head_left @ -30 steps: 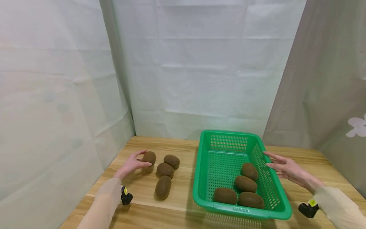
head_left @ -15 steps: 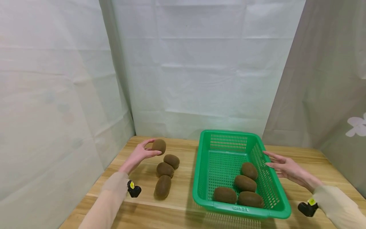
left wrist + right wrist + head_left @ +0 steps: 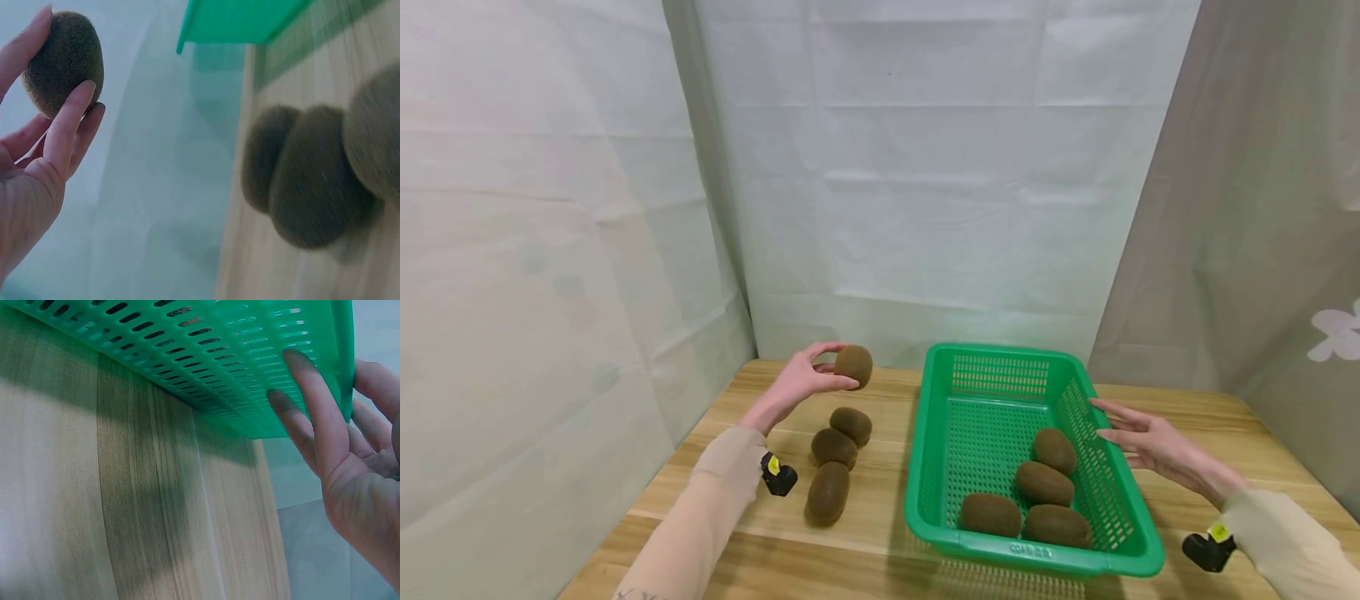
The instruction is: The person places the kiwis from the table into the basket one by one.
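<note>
My left hand [image 3: 801,379] pinches a brown fuzzy kiwi [image 3: 853,367] between thumb and fingers. It holds the fruit above the far part of the table, left of the green basket [image 3: 917,450]. In the left wrist view the same kiwi [image 3: 65,62] shows against the pale backdrop. On the table below, three more kiwis [image 3: 833,447] lie close together in a line. Several kiwis [image 3: 1043,482] are in the basket's near right part. My right hand [image 3: 1161,446] rests at the basket's right side; in the right wrist view two straight fingertips touch its slotted outer wall [image 3: 187,350].
The basket stands on a wood-grain table [image 3: 880,517]. White cloth [image 3: 925,183] hangs behind and along the left side, with a greyish cloth [image 3: 1247,250] on the right. Each wrist carries a small black camera [image 3: 778,475].
My left hand has lifted the kiwi off the table's left part and carried it up and to the right, toward the basket. The right hand and the basket stay in place.
</note>
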`<move>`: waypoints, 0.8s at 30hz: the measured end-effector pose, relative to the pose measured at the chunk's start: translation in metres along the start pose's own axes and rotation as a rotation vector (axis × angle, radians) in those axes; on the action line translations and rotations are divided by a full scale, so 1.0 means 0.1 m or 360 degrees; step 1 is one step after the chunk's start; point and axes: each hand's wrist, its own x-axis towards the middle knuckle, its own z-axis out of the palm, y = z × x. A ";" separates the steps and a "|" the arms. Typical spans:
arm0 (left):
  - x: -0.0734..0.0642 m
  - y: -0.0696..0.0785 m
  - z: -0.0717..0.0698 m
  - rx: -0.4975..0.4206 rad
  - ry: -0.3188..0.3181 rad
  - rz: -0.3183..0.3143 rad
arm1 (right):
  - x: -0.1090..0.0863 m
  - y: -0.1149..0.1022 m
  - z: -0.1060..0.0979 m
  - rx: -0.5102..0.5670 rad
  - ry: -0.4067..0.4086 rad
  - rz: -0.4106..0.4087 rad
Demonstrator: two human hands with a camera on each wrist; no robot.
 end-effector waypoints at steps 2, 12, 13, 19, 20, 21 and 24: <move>0.04 0.08 0.07 -0.0021 -0.0023 0.0030 | 0.00 0.00 0.00 -0.0016 0.0002 0.0002; 0.23 0.39 0.45 -0.0020 -0.0164 0.0153 | 0.00 0.01 0.01 -0.0021 0.0024 -0.0007; 0.25 0.42 0.50 -0.0019 -0.0176 0.0163 | 0.00 0.01 0.01 -0.0024 0.0027 -0.0006; 0.35 0.58 0.80 0.0013 -0.0190 0.0204 | 0.00 0.01 0.00 -0.0015 0.0021 -0.0010; 0.36 0.60 0.86 0.0022 -0.0185 0.0205 | 0.00 0.00 0.00 -0.0011 0.0016 -0.0015; 0.37 0.63 0.93 0.0026 -0.0180 0.0204 | -0.01 0.00 -0.01 -0.0008 0.0012 -0.0018; 0.40 0.70 1.12 0.0050 -0.0183 0.0193 | -0.02 -0.01 0.00 -0.0018 0.0016 -0.0021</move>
